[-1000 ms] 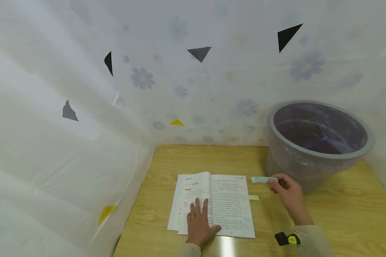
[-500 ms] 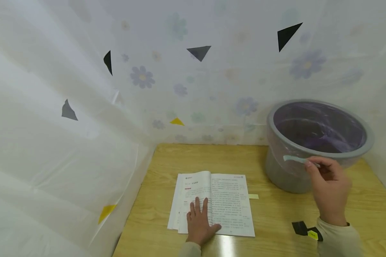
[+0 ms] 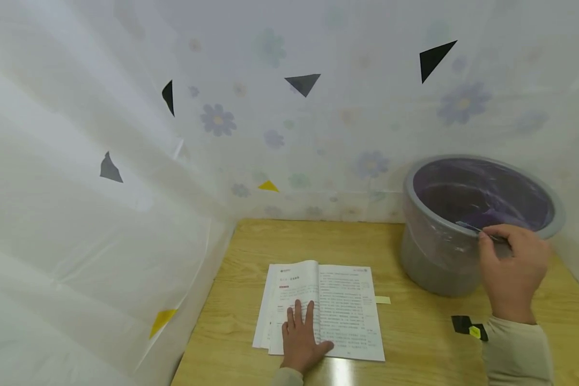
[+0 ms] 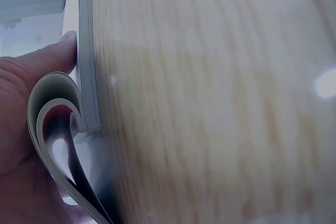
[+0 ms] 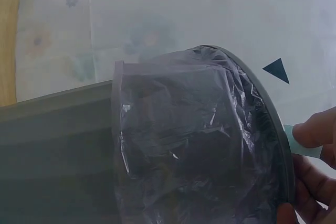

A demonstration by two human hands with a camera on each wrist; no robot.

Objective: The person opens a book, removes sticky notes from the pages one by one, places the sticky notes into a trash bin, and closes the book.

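Note:
My left hand [image 3: 301,340] rests with spread fingers on an open book [image 3: 347,313], its thumb reaching across the lower part of the fold. In the left wrist view the book's page block [image 4: 88,51] shows edge-on, its pages bulging in a loop by the hand. My right hand [image 3: 513,262] pinches a pale blue paper strip [image 5: 303,142] between thumb and fingers. It hovers at the near rim of a grey trash bin [image 3: 439,273], where the strip's free end overlaps the bin's mouth. A thin purplish bag [image 5: 173,129] lines the bin and folds over its outside.
A pale yellow tab [image 3: 383,300] sticks out from the book's right edge. The wooden table [image 3: 280,236] meets a flower-patterned, plastic-covered wall [image 3: 318,128] behind, and a white sheet [image 3: 101,257] hangs along the left. Black, grey and yellow patches are on these surfaces.
My right hand has carried the blue strip from beside the book, up and to the right, to the bin's rim. The left hand has stayed on the book.

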